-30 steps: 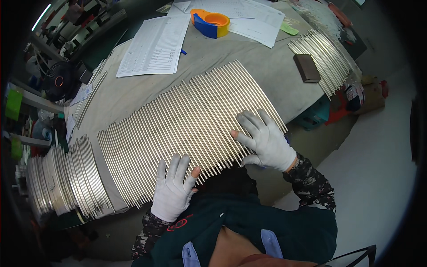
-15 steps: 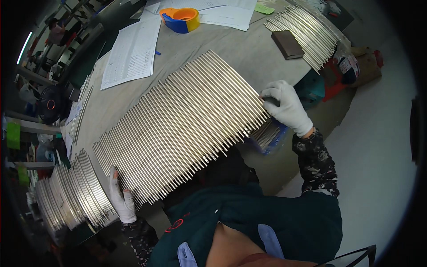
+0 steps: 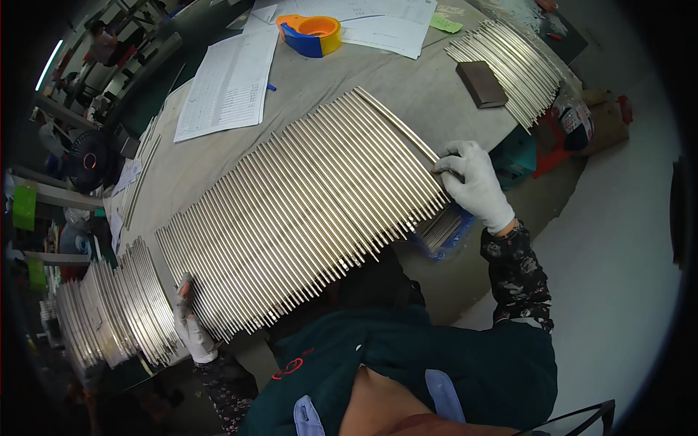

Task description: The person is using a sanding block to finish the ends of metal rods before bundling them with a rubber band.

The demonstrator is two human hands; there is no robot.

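Note:
A wide row of thin silvery metal rods [image 3: 305, 214] lies side by side on the table in front of me, with its near ends over the table's edge. My right hand [image 3: 476, 185], in a white glove, pinches the rightmost metal rod [image 3: 400, 125] near its near end. A narrow gap separates that rod from the others. My left hand [image 3: 193, 327], in a glove with bare fingertips showing, rests along the row's left side, its fingers stretched out.
More rods [image 3: 142, 301] are stacked at the left, others [image 3: 520, 65] at the far right beside a dark brown block [image 3: 481, 83]. Paper sheets [image 3: 229, 87], an orange and blue tape dispenser [image 3: 313, 36] and a blue pen [image 3: 271, 87] lie at the back. A black fan [image 3: 89, 161] stands far left.
The rightmost rod has come away from the row, leaving a gap, with my right hand holding it. My left hand stays at the row's left side. The whole view has shifted slightly.

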